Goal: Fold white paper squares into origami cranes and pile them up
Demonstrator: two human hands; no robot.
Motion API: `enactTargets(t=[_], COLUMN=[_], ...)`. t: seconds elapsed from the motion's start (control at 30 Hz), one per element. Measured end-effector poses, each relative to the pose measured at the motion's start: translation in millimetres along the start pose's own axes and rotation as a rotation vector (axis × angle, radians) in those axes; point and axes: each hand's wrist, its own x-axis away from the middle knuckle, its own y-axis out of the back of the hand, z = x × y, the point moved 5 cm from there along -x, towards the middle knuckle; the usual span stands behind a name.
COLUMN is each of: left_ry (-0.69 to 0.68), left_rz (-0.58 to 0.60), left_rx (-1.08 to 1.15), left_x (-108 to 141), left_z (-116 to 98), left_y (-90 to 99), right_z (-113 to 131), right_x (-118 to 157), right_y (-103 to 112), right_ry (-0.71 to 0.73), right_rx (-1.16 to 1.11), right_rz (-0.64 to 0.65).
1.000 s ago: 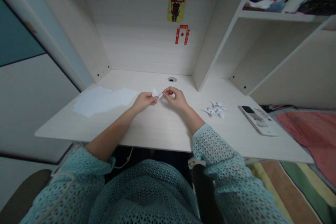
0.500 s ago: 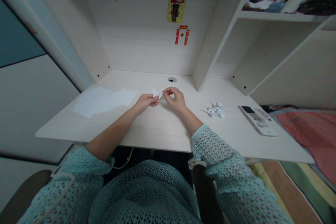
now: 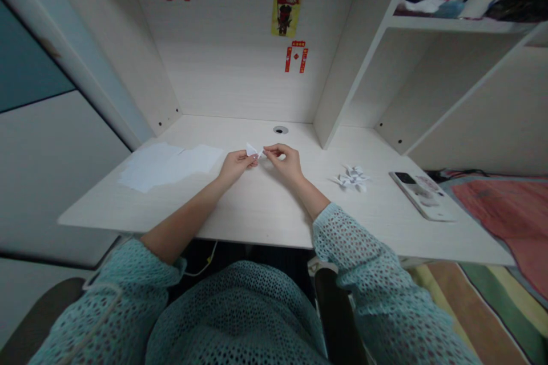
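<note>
A small white folded paper (image 3: 251, 150) is held above the middle of the desk between both hands. My left hand (image 3: 237, 164) is closed, its thumb and fingers pinching the paper's body from the left. With thumb and forefinger, my right hand (image 3: 286, 161) pinches a narrow tip on the paper's right side. My fingers hide part of the folds. To the right of my right hand, a cluster of white folded paper pieces (image 3: 351, 178) lies on the desk. White paper sheets (image 3: 166, 162) lie overlapping to the left of my left hand.
The white desk (image 3: 257, 211) has a back panel with red and yellow stickers (image 3: 287, 7) and a cable hole (image 3: 281, 130). A phone (image 3: 422, 197) lies at the right. An upright divider (image 3: 342, 91) stands behind, under a loaded shelf (image 3: 454, 21). Striped fabric is at lower right.
Both hands have shifted very slightly to the left with the folded paper, and the right fingertips have come a little closer to the left hand. Sheets, paper cluster and phone stay put.
</note>
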Motion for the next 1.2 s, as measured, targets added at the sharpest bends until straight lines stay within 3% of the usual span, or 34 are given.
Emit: enactTargets(t=[0.17,0.47,0.7,0.93,1.2], left_ry=[-0.094,-0.203,-0.217,-0.153,-0.153], left_rz=[-0.072,-0.054,-0.038,-0.022,0.001], left_rx=[-0.188,-0.503,-0.538,-0.388,-0.319], left_x=[3,9,9,6,1], left_z=[-6,-18,-19,-10,-2], left_y=[5.3,6.0,6.4,4.2,3.0], right_z=[-1,-15,-21,-24,-21], right_x=[-8,-11,-11,-9,-9], right_y=[5,6,3,-1,-1], right_ry=[-0.046,-0.126,-0.153,-0.196,-0.177], right_rx=[-0.063,-0.071,-0.108,-0.231,-0.131], right_rz=[0.087,0.154,0.215,0.178,0.145])
